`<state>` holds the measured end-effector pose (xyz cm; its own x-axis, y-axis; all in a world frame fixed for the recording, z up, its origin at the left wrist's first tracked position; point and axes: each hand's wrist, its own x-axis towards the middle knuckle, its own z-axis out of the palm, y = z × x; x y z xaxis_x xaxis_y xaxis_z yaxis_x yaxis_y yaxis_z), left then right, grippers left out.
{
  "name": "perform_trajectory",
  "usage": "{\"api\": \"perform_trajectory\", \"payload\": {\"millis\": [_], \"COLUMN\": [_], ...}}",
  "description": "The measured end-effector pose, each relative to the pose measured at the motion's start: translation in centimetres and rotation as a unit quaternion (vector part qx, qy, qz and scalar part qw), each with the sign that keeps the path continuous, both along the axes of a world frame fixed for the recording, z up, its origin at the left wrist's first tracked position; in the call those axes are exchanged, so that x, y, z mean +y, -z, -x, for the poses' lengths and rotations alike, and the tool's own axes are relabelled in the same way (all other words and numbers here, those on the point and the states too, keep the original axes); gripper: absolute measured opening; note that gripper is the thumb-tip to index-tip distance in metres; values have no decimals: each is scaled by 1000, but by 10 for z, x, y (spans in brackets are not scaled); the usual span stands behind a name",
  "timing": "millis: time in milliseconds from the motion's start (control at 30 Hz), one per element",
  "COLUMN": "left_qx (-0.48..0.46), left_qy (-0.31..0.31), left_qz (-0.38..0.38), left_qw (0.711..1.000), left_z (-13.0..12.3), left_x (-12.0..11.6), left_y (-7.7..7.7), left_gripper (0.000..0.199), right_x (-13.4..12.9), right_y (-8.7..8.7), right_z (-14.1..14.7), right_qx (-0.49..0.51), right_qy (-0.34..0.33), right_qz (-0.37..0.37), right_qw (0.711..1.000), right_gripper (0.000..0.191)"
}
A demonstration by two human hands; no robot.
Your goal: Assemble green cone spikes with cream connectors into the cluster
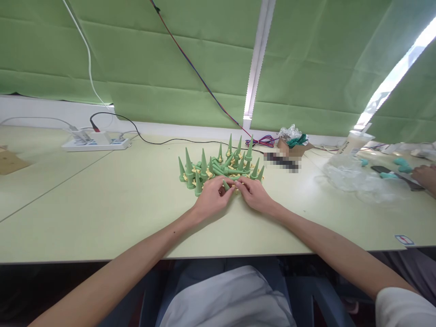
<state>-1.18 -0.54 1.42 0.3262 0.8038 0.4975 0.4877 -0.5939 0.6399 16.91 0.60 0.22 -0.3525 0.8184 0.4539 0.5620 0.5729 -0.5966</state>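
Pale table (129,195) — green spikes (220,169) (many upright), power strip (97,146).

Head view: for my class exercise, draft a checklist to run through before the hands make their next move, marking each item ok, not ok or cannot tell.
1. Left hand grips a green cone: ok.
2. Right hand close beside the left: ok.
3. What the right fingertips pinch is visible: cannot tell; too small and partly covered.
4. Every cone in the group upright: not ok; some stand, but others lie in the middle.
5. Power strip away from both hands: ok.
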Motion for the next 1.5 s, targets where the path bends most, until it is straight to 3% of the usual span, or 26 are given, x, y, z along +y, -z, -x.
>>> {"api": "perform_trajectory", "payload": {"millis": [1133,1500], "left_qx": [0,-17], "left_qy": [18,12], "left_qz": [-8,30], "left_qw": [1000,999], "left_z": [0,0], "left_x": [-1,-1], "left_y": [-2,-1], "left_gripper": [19,22], "right_x": [0,0], "right_y": [-1,-2], "right_z": [-1,0], "right_qx": [-7,0], "right_qy": [3,-3], "right_qz": [-8,-7], "right_qw": [1000,1000], "right_gripper": [40,40]}}
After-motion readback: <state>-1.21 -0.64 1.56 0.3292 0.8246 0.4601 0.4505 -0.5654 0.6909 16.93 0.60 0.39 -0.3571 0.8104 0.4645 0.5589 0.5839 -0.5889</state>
